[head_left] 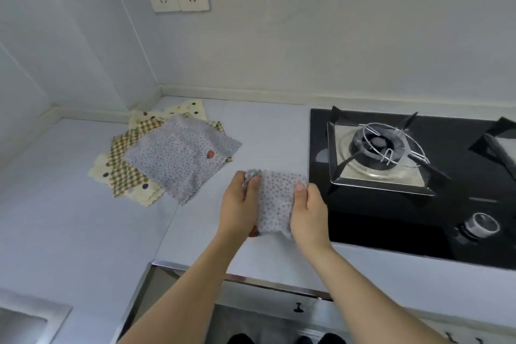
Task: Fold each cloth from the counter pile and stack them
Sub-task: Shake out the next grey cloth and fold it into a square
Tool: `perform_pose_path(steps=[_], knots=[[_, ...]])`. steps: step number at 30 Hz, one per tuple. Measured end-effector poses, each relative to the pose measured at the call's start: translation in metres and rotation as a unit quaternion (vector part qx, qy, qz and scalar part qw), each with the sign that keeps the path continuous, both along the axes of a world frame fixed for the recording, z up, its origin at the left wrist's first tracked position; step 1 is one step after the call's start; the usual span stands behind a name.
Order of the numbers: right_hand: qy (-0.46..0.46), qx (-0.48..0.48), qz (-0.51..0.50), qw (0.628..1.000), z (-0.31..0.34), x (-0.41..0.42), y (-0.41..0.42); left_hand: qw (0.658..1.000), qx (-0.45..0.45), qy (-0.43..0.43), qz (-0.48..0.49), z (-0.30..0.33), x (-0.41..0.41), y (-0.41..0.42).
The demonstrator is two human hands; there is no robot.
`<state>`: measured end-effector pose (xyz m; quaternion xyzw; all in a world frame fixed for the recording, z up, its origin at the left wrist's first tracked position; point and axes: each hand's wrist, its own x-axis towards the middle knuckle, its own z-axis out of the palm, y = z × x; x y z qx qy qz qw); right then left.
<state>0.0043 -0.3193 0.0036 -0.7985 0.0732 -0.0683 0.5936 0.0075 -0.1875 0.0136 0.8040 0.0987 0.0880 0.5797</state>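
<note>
While my left hand (240, 204) and right hand (308, 212) pinch the grey dotted cloth (275, 201) near the pale counter's (83, 232) front edge, the cloth pile (170, 153) lies toward its back corner.

Bare counter (69, 218) lies open at 8 to 9 o'clock of the hands, and a clear strip runs toward 12 o'clock up to the wall (307, 50). At 10 o'clock the cloth pile (167, 156) covers the corner. At 2 to 3 o'clock the stove (405, 204) blocks: its raised burner grate (385, 148) stands proud, a knob (481, 223) nearer at 3 o'clock. The sink (25, 321) opens at 7 o'clock.
</note>
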Motion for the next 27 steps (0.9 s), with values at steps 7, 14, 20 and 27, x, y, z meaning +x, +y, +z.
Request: perform_pose_path(steps=[7, 14, 20, 27], knots=[[0.029, 0.04, -0.069, 0.996, 0.145, 0.01, -0.095, 0.995, -0.002, 0.044, -0.089, 0.155, 0.02, -0.089], [0.003, 0.014, -0.112, 0.994, 0.163, 0.02, -0.213, 0.989, 0.021, 0.022, -0.142, 0.175, 0.05, -0.209], [0.023, -0.027, -0.12, 0.992, 0.16, 0.025, -0.357, 0.988, -0.001, 0.008, -0.153, 0.16, 0.055, -0.35], [0.042, -0.044, -0.139, 0.988, 0.166, 0.042, -0.471, 0.986, 0.004, 0.009, -0.169, 0.162, 0.079, -0.465]])
